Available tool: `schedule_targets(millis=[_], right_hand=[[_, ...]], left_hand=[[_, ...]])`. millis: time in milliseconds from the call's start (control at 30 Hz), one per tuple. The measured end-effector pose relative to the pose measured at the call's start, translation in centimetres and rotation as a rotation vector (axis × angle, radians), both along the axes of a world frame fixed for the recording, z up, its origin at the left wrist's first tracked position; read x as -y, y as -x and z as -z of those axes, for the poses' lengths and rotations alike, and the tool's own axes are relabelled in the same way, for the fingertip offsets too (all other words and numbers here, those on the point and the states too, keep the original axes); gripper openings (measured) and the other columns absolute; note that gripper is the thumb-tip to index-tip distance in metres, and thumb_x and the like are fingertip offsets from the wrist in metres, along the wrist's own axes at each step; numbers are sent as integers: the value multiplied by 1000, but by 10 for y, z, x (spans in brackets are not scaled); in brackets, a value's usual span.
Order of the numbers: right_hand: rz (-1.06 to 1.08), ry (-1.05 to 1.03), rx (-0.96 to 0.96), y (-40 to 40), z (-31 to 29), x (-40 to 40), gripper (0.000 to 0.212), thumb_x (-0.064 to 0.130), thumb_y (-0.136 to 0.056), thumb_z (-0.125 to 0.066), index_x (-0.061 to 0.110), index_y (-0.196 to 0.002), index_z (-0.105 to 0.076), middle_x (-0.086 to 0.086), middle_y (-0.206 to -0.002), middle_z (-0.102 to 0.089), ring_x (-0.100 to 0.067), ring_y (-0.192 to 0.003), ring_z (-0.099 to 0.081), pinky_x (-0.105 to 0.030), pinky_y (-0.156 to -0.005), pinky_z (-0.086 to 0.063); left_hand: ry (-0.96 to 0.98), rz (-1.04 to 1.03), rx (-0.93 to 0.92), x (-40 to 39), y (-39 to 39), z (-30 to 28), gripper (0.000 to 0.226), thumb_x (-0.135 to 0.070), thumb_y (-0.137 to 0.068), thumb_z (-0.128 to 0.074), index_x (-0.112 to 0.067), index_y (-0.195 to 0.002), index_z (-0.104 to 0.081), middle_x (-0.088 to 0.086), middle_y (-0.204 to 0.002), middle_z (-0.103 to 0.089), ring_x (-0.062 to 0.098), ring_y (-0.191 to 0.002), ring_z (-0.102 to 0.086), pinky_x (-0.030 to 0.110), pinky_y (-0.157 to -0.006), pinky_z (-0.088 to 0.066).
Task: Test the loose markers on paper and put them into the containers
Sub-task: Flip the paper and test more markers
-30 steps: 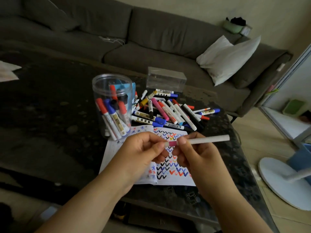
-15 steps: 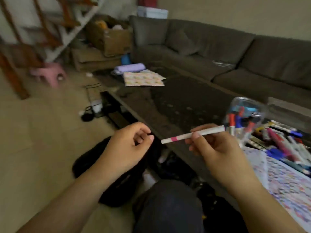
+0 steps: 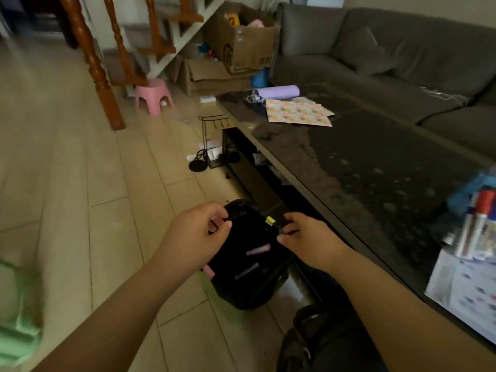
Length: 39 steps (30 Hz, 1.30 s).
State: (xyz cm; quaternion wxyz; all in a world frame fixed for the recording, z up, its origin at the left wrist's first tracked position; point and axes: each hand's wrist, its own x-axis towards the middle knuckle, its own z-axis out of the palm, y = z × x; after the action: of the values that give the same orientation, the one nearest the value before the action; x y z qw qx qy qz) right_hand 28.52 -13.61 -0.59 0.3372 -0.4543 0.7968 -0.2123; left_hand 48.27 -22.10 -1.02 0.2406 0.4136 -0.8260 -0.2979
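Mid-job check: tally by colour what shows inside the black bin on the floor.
The view into the black bin is blurred, so kinds are uncertain.
pink sticks, marker-like: 2
grey stick: 1
yellow piece at the rim: 1
Total: 4

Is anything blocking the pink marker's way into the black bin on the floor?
Nothing visible. The pink marker shows blurred against the open mouth of the black bin, between the left hand and right hand; neither covers the opening.
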Motion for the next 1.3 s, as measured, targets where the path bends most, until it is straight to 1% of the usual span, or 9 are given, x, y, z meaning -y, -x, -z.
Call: schedule_targets(millis=[67,200,400,500,567,900,1067,1200,1300], right_hand=[[27,114,-39,9,-9,-13,47,25,-93,-58,18,-137,-43,8,-112,-58,-4,-100,-55,-9,-77,-42],[131,293,-97,37,-30,-60,27,24,-92,-59,29,-117,-52,15,-97,-58,3,-88,-57,-1,-68,-43],[401,450,-258,98,-47,-160,19,16,-89,-62,30,-100,-56,13,-86,-65,7,-78,-59,-5,-68,-42],[560,419,-265,126,-52,-216,14,20,-92,-58,31,-101,-56,14,-88,-63,1,-80,-60,-4,-59,-42],[650,385,-291,142,-51,-251,14,23,-93,-57,32,-104,-54,19,-89,-60,-2,-85,-60,-5,-64,-44],[976,264,-344,214,-18,-356,14,26,-93,-57,31,-105,-57,14,-93,-61,-1,-80,-60,-9,-60,-47],[1088,188,-465,259,6,-373,30,23,-91,-59,18,-121,-58,3,-111,-57,-9,-94,-54,-19,-82,-43],[1116,58,-591,303,19,-373,41,24,-95,-52,13,-134,-48,-8,-132,-47,-24,-120,-45,-34,-100,-41],[1147,-61,-593,332,30,-367,37,26,-98,-44,9,-129,-52,-12,-131,-48,-29,-118,-46,-38,-98,-42]], left_hand=[[-15,24,7,-3,13,-2,8,-28,-88,-59,-36,-88,-55,-14,-86,-62,1,-72,-61,17,-53,-52],[58,169,-9,-21,61,-17,9,-30,-86,-61,-27,-95,-62,-16,-87,-64,-2,-84,-59,24,-76,-51],[98,412,-78,-73,162,-46,9,-31,-85,-63,-26,-92,-61,-14,-78,-61,-1,-80,-58,24,-73,-49],[125,562,-100,-111,212,-54,7,-31,-84,-63,-30,-88,-58,-14,-75,-60,-1,-76,-57,19,-66,-47],[124,657,-114,-137,242,-55,7,-30,-83,-64,-29,-88,-59,-14,-76,-59,0,-76,-57,19,-64,-47],[141,920,-125,-242,361,-30,8,-23,-84,-63,-20,-91,-61,-13,-73,-53,9,-76,-57,29,-73,-49],[145,967,-93,-259,394,-9,7,-25,-86,-61,-22,-93,-61,-14,-83,-57,4,-77,-55,22,-70,-46],[89,949,-68,-260,407,3,8,-27,-87,-61,-23,-95,-62,-12,-91,-62,3,-81,-56,20,-70,-45],[64,936,-60,-261,411,5,8,-27,-88,-60,-24,-95,-62,-13,-90,-62,1,-82,-56,20,-72,-45]])
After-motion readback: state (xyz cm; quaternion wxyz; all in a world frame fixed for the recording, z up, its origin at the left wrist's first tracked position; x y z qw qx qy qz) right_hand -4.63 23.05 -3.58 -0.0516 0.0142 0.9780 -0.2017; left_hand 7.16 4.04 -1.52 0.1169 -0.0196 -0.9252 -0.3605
